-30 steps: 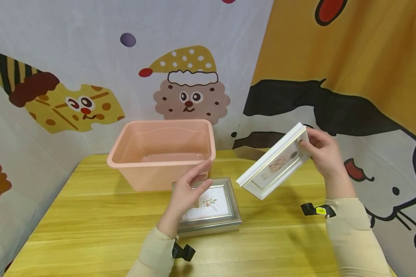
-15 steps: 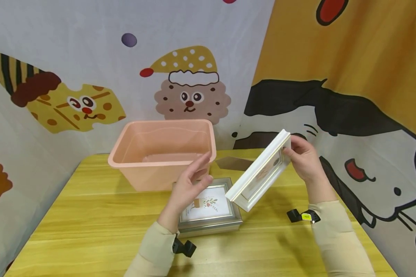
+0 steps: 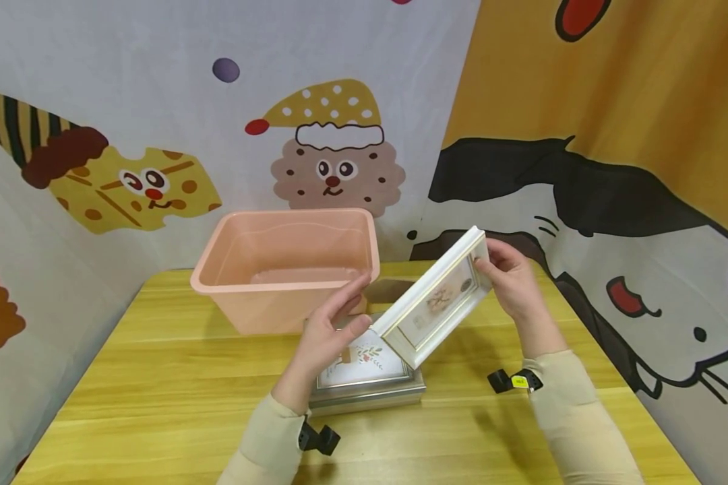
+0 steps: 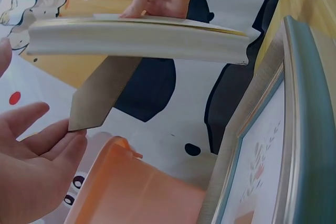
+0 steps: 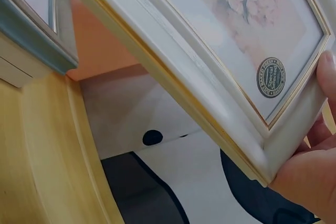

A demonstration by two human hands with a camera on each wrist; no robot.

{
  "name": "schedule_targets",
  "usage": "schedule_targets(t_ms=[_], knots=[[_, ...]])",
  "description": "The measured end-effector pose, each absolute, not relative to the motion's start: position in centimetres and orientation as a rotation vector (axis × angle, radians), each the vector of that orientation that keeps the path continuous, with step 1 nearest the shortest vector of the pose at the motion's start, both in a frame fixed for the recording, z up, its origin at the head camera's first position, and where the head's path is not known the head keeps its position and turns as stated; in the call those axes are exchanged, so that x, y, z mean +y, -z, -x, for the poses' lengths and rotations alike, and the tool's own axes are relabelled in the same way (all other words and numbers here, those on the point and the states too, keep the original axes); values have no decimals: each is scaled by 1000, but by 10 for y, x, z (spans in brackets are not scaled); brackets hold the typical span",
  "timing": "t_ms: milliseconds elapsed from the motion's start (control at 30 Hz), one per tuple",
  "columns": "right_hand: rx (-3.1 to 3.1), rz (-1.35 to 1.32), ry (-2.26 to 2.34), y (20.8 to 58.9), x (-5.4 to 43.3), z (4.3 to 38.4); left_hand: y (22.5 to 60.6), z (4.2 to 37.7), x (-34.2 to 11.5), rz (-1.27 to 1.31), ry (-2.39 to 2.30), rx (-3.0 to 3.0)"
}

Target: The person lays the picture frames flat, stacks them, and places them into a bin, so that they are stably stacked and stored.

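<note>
My right hand [image 3: 512,279] grips the upper right end of a white picture frame [image 3: 421,320], thumb on its front and fingers behind. The frame is tilted in the air, its gold-lined front with a pink flower print towards me. A brown stand leg [image 4: 102,95] sticks out from its back. My left hand [image 3: 330,337] hovers with fingers extended over a silver picture frame [image 3: 370,392], which lies face up on the table. In the left wrist view its fingertips are right at the end of the stand leg. The white frame's lower corner overlaps the silver frame in the head view.
A pink plastic bin [image 3: 279,311] stands at the back of the wooden table [image 3: 176,404], just behind the silver frame. A cartoon-printed cloth [image 3: 176,81] hangs behind and around the table.
My right hand has brought the white picture frame leftwards, from the right side to over the silver frame's right edge. My left hand has stayed nearly in place.
</note>
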State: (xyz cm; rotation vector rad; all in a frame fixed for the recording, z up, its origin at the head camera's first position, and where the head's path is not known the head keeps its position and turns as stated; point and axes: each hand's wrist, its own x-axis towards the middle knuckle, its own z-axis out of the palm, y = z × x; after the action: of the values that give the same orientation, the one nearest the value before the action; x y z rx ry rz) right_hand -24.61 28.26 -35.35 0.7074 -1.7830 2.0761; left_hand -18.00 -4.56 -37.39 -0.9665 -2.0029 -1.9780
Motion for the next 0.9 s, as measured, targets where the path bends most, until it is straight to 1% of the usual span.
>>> schedule_targets(t_ms=[467, 900], knots=[[-1842, -397, -2054, 355, 268, 246, 370, 175, -42, 927, 1860, -2003], [-1903, -347, -2012, 356, 262, 244, 378, 179, -42, 875, 1880, -1924]])
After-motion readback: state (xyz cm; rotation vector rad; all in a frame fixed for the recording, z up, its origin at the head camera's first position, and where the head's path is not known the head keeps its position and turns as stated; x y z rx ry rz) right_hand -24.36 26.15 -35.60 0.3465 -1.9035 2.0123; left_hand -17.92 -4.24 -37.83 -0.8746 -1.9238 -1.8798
